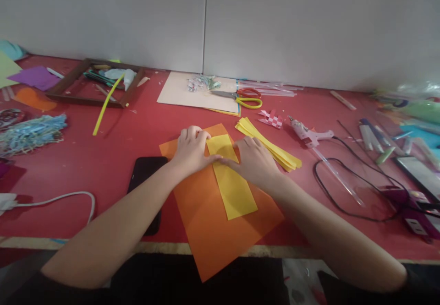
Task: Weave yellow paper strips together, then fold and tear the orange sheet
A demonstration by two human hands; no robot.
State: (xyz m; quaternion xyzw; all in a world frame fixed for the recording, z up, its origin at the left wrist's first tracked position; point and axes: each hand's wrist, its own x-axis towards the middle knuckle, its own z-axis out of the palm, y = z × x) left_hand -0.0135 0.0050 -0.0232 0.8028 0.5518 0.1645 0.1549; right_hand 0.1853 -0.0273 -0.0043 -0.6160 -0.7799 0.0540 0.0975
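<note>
A yellow paper strip [235,193] lies lengthwise on a larger orange paper sheet [202,231], whose near corner hangs past the table edge. My left hand [192,151] is at the strip's left edge, fingers curled and thumb laid across the yellow paper. From the other side my right hand [254,160] holds the strip's right edge, its thumb tip meeting the left one near the middle. Both hands grip the upper part of the strip; some fingertips are hidden. Beside my right hand rests a bundle of yellow paper strips [275,147].
Scissors [242,96] lie on a pale sheet [175,89] at the back. A pink glue gun [307,133] with a looping black cord sits at right. A black phone [146,172] is partly under my left forearm. A brown frame [85,100] holds small supplies at left.
</note>
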